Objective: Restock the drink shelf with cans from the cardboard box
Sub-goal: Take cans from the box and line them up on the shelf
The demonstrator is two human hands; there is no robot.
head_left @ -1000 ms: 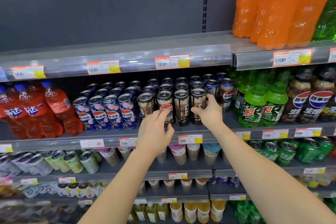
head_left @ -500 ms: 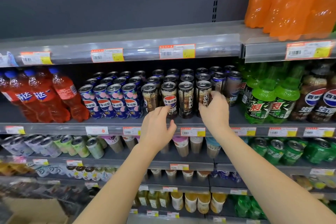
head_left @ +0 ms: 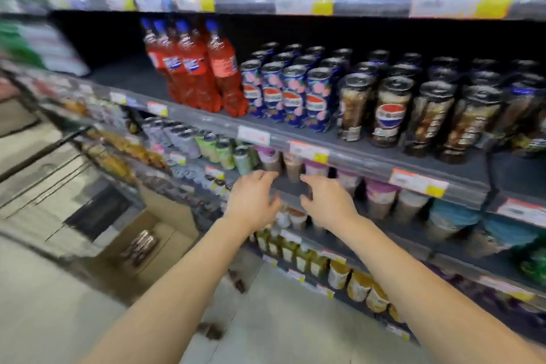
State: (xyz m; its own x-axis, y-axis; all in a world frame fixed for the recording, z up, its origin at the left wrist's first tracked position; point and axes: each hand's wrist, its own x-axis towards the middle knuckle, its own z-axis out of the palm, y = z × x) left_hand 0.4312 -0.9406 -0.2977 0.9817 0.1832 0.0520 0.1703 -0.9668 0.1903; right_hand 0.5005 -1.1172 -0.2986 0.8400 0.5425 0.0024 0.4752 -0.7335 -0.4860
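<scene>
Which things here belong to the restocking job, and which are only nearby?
Job:
- cardboard box on the floor
- cans inside it
- black cans on the shelf
- left hand, right hand, both empty

Nearby:
- red bottles
- blue cans
- cups below

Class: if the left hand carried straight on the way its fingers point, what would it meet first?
Probably the cups on the shelf under the cans; the left hand is empty, though blur leaves depth uncertain.
</scene>
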